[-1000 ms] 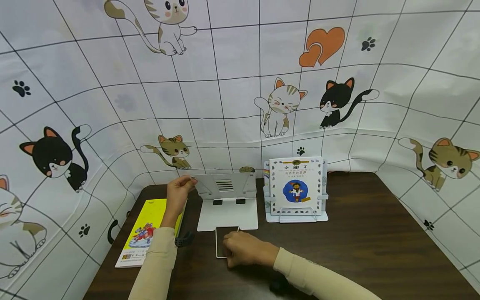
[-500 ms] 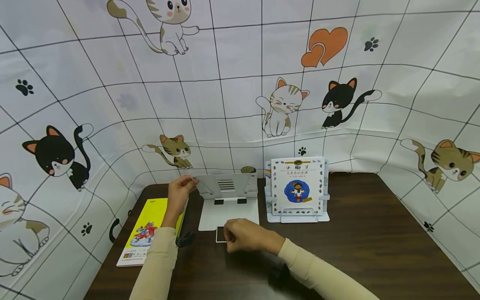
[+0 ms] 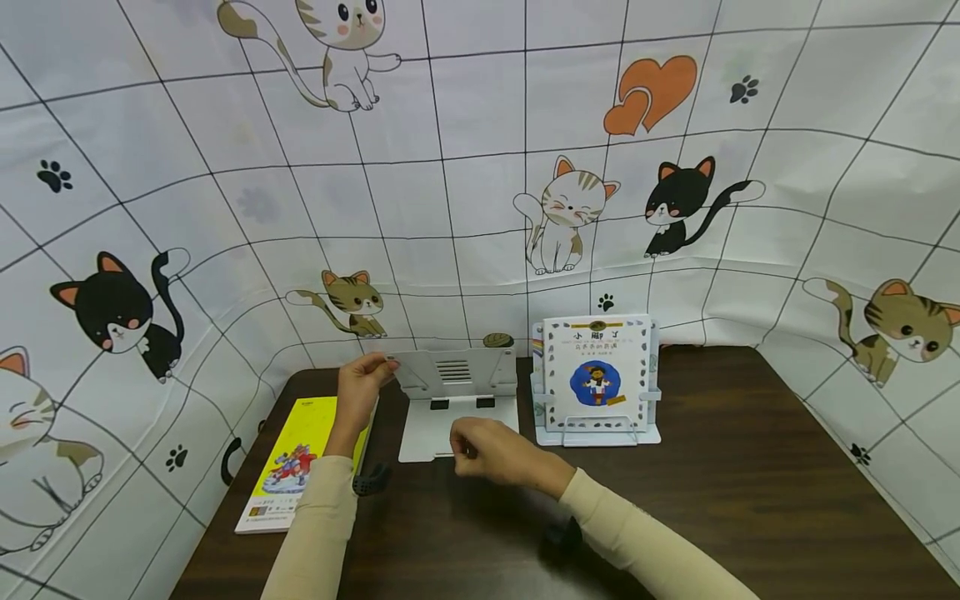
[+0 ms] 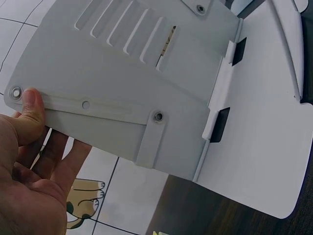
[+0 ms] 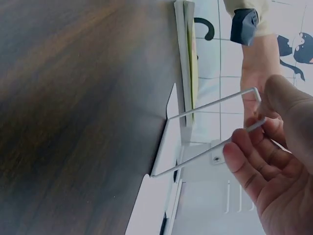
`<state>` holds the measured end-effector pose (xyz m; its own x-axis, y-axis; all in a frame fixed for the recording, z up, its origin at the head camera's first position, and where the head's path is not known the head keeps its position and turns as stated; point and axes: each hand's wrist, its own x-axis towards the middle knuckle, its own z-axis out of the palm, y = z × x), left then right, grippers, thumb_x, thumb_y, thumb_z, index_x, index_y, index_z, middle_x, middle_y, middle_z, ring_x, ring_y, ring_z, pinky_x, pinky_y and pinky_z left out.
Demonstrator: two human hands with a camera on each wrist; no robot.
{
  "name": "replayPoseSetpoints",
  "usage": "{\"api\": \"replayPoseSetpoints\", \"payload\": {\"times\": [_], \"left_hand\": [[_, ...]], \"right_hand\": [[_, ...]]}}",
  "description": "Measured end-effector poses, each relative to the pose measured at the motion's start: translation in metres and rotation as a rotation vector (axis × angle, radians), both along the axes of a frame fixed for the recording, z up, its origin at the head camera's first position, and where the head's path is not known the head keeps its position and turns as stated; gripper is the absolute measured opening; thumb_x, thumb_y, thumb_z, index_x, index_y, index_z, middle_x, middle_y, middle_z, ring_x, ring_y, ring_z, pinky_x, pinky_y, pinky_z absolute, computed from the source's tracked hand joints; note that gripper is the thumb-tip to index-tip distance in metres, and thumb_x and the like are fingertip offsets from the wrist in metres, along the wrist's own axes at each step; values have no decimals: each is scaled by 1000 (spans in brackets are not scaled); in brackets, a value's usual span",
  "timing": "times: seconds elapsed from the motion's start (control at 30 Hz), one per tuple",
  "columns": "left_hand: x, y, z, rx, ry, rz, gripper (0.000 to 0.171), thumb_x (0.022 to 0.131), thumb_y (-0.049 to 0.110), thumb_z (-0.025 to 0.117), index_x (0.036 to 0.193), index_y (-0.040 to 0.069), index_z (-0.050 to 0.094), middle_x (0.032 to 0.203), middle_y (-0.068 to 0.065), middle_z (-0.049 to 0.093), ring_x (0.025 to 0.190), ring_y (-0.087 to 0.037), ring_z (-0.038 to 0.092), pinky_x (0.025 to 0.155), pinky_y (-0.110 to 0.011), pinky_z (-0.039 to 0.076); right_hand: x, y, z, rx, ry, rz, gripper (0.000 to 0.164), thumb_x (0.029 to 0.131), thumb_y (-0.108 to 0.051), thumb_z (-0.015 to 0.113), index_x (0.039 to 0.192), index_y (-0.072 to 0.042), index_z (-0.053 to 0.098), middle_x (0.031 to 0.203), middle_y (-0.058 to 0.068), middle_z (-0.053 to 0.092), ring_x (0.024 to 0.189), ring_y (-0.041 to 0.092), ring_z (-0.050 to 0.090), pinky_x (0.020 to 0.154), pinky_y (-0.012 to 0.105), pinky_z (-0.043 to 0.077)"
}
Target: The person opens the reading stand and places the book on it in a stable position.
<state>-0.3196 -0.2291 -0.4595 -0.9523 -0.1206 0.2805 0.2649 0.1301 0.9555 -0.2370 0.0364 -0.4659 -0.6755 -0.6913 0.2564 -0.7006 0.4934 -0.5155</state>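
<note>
A white metal book stand [image 3: 427,429] lies unfolded at the middle of the table, its slotted back plate [image 4: 117,78] tilted up from the flat base. My left hand [image 3: 358,396] pinches the plate's upper left corner, thumb over the face and fingers behind. A white U-shaped wire bracket [image 5: 210,105] rises at a slant from the base's front edge. In the right wrist view, my right hand [image 5: 279,156] holds the bracket's outer end between thumb and fingers. The head view shows the right hand [image 3: 498,454] above the base's front edge, hiding most of the bracket.
A yellow-covered book [image 3: 300,458] lies left of the stand, beside my left forearm. To the right, a second white stand [image 3: 551,437] holds an upright picture book [image 3: 595,383]. Behind the dark wood table [image 3: 735,467] hangs a cat-print cloth [image 3: 465,208].
My right hand has swung the wire bracket up and away from me, from lying flat on the table toward the stand. My left hand has stayed at the plate's corner.
</note>
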Motion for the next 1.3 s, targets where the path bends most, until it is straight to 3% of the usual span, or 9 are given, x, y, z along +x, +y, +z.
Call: {"api": "replayPoseSetpoints", "payload": {"times": [0.2, 0.43, 0.8, 0.9, 1.1, 1.3], "left_hand": [[0, 0, 0, 4, -2, 0, 20, 102, -2, 67, 113, -19, 68, 88, 14, 74, 87, 1, 72, 87, -17, 61], [0, 1, -1, 9, -2, 7, 18, 102, -4, 67, 112, -19, 69, 86, 16, 74, 86, 1, 72, 85, -15, 60], [0, 2, -2, 19, 10, 14, 18, 101, -6, 67, 112, -20, 68, 83, 19, 73, 84, 3, 72, 84, -15, 60], [1, 1, -3, 17, 0, 13, 20, 101, -5, 67, 114, -21, 67, 83, 21, 73, 85, 3, 72, 85, -14, 60], [1, 0, -4, 25, -5, 9, 20, 102, -6, 66, 115, -21, 68, 83, 20, 74, 85, 3, 72, 85, -14, 60], [3, 0, -3, 24, -12, 3, 20, 103, -4, 66, 114, -19, 69, 87, 13, 77, 86, 1, 73, 87, -15, 60]], "right_hand": [[-7, 1, -3, -88, 29, -74, 17, 94, -7, 71, 94, -18, 58, 87, -8, 57, 74, 3, 51, 65, 18, 43], [-19, 3, -9, -163, 74, -170, 6, 102, -6, 67, 107, -9, 65, 98, 1, 67, 82, 10, 62, 71, 22, 54], [-30, 7, -28, -216, -57, -255, 8, 102, -6, 71, 107, -1, 67, 99, 8, 74, 91, 20, 73, 82, 32, 63], [-32, 7, -31, -225, -89, -247, 6, 101, -4, 72, 104, 0, 68, 96, 8, 75, 87, 20, 73, 78, 30, 62], [-35, 6, -43, -272, -243, -280, 5, 101, -3, 71, 103, 0, 67, 93, 11, 76, 73, 15, 72, 62, 21, 55], [-38, 5, -50, -316, -291, -345, 6, 100, -4, 72, 102, 1, 68, 90, 13, 75, 69, 17, 74, 59, 22, 57]]}}
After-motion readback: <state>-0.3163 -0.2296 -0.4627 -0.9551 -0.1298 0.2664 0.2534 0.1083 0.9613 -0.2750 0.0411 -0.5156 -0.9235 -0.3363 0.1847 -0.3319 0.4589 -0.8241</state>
